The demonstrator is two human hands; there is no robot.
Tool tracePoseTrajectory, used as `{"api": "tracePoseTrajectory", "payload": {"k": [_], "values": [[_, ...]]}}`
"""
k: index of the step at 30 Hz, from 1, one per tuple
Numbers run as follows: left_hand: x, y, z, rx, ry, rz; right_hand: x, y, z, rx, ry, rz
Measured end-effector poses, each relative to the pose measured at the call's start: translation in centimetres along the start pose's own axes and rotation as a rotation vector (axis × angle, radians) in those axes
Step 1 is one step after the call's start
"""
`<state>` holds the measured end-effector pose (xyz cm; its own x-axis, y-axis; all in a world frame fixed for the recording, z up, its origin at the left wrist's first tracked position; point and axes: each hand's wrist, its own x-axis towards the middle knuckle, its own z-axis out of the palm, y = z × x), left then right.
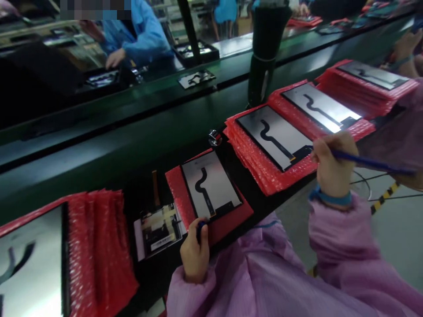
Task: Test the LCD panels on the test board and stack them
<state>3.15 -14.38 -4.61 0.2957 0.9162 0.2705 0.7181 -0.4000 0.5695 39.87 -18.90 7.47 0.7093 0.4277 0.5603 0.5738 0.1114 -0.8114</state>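
Note:
My left hand (195, 253) is closed around a small dark blue object (200, 229), mostly hidden by my fingers. It is at the lower edge of a display panel (218, 180) with a black flex cable, lying on red bubble wrap (228, 224). In my right hand (336, 165) is a long, thin blue pen-like tool (373, 160). Its front end is close to the lower right corner of another display panel (261, 132), on top of a stack of red bubble-wrap sheets (244, 154). Whether the tool touches that panel I cannot tell.
More panels (320, 103) lie on red stacks at right; a large panel on red bubble wrap (109, 251) is at left. A part with a barcode label (161, 229) sits between. Beyond the green conveyor (148, 132), a person in blue (145, 35) works. A dark post (264, 57) stands behind.

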Motion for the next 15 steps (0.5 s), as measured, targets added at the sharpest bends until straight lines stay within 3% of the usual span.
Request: {"api": "tracePoseTrajectory", "payload": {"k": [1, 5, 11, 15], "values": [[0.0, 0.0, 0.0, 0.008, 0.000, 0.004, 1.5, 1.2, 0.0, -0.051, -0.081, 0.000], [0.0, -0.1, 0.0, 0.025, 0.000, 0.019, 4.2, 4.5, 0.9, -0.142, -0.176, 0.057], [-0.2, -0.1, 0.1, -0.013, 0.015, -0.017, 3.5, 4.5, 1.1, -0.122, -0.271, 0.059], [-0.2, -0.1, 0.2, -0.061, 0.019, -0.015, 3.5, 4.7, 1.2, -0.141, -0.263, 0.064]]}}
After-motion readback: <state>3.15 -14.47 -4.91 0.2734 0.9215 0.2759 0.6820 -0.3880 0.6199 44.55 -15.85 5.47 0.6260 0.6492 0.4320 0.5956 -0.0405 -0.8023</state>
